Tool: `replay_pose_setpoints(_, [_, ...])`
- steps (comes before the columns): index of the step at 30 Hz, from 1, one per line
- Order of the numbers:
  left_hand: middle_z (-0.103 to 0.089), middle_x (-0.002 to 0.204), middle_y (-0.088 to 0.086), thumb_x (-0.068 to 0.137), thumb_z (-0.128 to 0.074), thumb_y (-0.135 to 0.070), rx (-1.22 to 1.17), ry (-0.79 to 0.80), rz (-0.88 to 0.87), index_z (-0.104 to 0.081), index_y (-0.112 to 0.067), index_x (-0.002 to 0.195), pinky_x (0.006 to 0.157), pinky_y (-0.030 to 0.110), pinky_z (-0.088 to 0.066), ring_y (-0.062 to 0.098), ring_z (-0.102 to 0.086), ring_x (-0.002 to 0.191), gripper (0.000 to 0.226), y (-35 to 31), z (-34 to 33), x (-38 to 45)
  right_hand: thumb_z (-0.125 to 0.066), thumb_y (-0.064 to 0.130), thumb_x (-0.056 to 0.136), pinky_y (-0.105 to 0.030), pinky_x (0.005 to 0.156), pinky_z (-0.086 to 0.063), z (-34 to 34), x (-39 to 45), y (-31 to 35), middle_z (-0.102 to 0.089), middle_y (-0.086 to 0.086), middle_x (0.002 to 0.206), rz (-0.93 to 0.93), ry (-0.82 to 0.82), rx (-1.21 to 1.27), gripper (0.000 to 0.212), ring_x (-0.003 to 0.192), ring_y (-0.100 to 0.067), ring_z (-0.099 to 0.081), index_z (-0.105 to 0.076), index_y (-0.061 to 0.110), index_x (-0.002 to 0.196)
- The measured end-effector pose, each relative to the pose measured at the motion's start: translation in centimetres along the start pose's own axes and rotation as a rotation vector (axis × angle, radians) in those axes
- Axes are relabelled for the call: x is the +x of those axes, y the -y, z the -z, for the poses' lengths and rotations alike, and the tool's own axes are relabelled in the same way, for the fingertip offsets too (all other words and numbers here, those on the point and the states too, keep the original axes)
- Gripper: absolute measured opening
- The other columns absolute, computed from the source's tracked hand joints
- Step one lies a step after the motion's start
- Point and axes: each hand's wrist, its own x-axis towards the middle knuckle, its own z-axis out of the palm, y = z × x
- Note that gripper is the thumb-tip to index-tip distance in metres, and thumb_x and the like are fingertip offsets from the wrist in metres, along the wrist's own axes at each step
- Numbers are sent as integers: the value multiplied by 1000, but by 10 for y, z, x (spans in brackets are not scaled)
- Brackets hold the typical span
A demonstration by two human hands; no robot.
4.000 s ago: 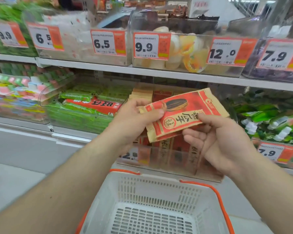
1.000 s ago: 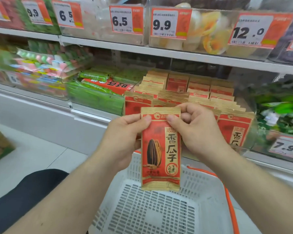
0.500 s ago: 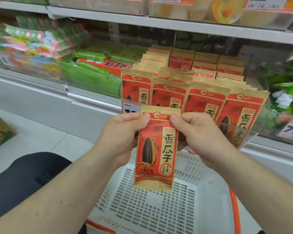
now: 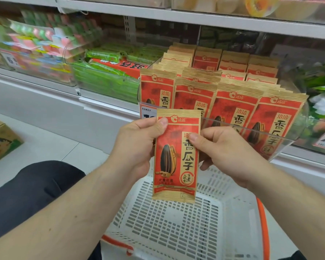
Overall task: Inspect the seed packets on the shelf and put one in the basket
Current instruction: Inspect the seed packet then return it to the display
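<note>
Obs.: one seed packet (image 4: 175, 156) is held upright, printed face toward the camera, directly over the white basket (image 4: 176, 222) and clear of its floor.

Left hand (image 4: 137, 145) pinches the packet's upper left edge — thumb on the front near the top seal, fingers behind it. Right hand (image 4: 219, 147) pinches the right edge a little lower, thumb tip on the front over the printing, the other fingers curled behind. Judgement: gripping by the two edges keeps the flat pouch taut and the label readable, which suits inspection.

The remaining packets (image 4: 235, 109) stand in rows in a clear bin (image 4: 270, 132) on the shelf (image 4: 109, 107), faces forward, just behind the hands. A price tag (image 4: 148, 114) on the bin's front is partly hidden by the held packet.

Basket sits below the shelf edge with its orange handle (image 4: 262, 231) folded down at the right; no goods visible inside.

Judgement: inspection looks nearly complete — with the packet already above the basket, only lowering and release remain. Little risk, since the pouch is light and the basket mouth wide.
</note>
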Motion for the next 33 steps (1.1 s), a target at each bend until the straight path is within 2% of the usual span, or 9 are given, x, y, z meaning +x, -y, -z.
replay_pose_setpoints(5, [-76,74,5,91,-66,-8,-59,-22,-15,-71,-11,83,53,24,-57,15,-70,59,10,-2,0,0,-62,30,95,-30,63,-56,1,-4,0,-78,-4,81,-47,103,-80,30,67,-13,-69,-75,4,89])
replay_pose_setpoints(9, [-77,80,7,91,-66,-10,-69,-24,-14,-72,-10,89,59,27,-60,18,-72,65,6,0,1,1,-63,29,95,-30,63,-57,1,-4,0,-78,-5,81,-35,88,-88,29,67,-13,-69,-75,3,90])
replay_pose_setpoints(13, [-76,79,6,90,-67,-10,-100,-38,-12,-70,-9,90,58,27,-61,17,-72,64,3,1,2,4,-64,29,93,-34,66,-58,2,-5,0,-78,-6,82,-55,116,-66,27,67,-15,-69,-75,5,92])
replay_pose_setpoints(18, [-76,81,7,90,-67,-10,-168,-49,-25,-69,-6,98,54,25,-57,16,-72,64,10,-2,5,8,-65,26,92,-30,65,-57,0,-6,-2,-77,-9,80,-24,139,-63,23,69,-18,-68,-76,5,95])
replay_pose_setpoints(21, [-76,88,10,90,-67,-12,-170,-44,-24,-70,-5,105,57,28,-59,18,-73,68,17,-2,7,9,-65,26,92,-29,65,-57,0,-5,-3,-78,-9,82,-3,140,-57,23,72,-21,-69,-76,6,96])
replay_pose_setpoints(26, [-77,86,9,91,-66,-11,-173,-57,-21,-70,-6,102,60,29,-61,18,-73,67,13,-1,9,12,-70,30,85,-36,68,-58,2,-7,-3,-77,-13,85,-16,229,-104,25,74,-28,-69,-74,14,104])
replay_pose_setpoints(30, [-77,85,8,92,-65,-12,-169,-56,-29,-71,-8,99,58,27,-59,17,-72,66,10,-2,11,14,-71,22,88,-31,65,-56,1,-8,-4,-76,-12,80,15,249,-132,19,65,-20,-66,-73,19,107])
replay_pose_setpoints(33, [-77,89,10,92,-65,-14,-163,-54,-34,-71,-7,103,62,30,-61,19,-72,68,14,-3,12,14,-71,17,88,-29,64,-56,1,-8,-1,-75,-13,78,34,265,-123,20,63,-18,-65,-73,21,108])
